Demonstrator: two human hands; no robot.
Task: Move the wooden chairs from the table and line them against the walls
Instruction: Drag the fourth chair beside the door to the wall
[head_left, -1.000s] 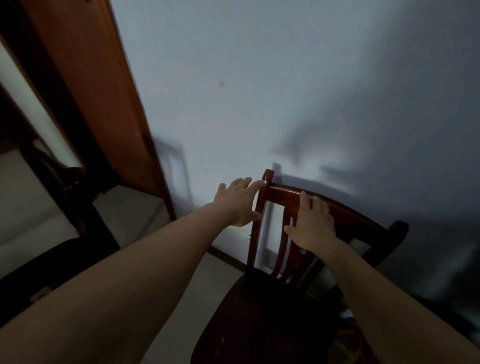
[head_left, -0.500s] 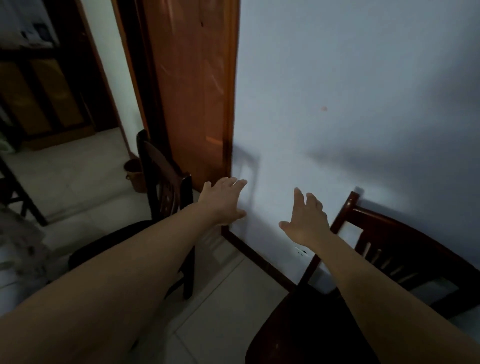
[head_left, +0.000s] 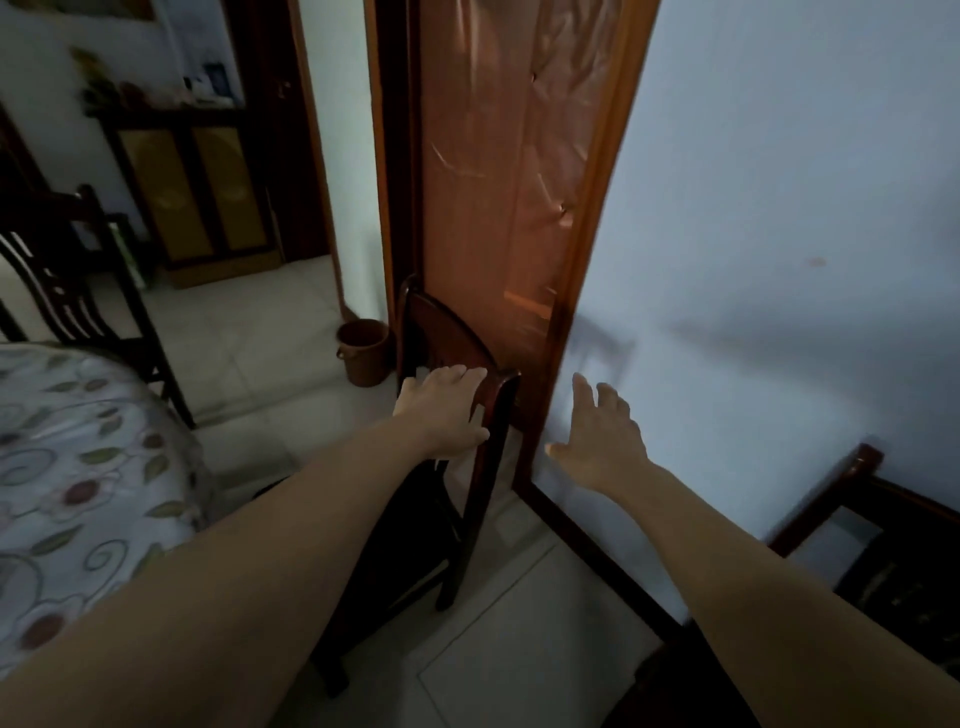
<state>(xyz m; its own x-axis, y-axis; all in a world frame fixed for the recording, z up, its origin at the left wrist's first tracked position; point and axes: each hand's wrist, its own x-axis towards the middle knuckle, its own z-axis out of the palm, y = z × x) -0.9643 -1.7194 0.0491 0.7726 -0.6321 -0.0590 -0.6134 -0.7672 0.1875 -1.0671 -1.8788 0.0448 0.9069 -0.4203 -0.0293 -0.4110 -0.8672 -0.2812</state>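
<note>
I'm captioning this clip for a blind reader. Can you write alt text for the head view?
A left hand rests on the top rail of a chair by a door, while the right hand reaches open toward the wall. Another chair stands right; a table left.

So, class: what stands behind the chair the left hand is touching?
Behind the chair under the left hand stand an orange-brown door and a small brown bucket. The door's bottom is hidden.

brown bucket (head_left: 363, 352) near wooden door (head_left: 498, 208).
</note>
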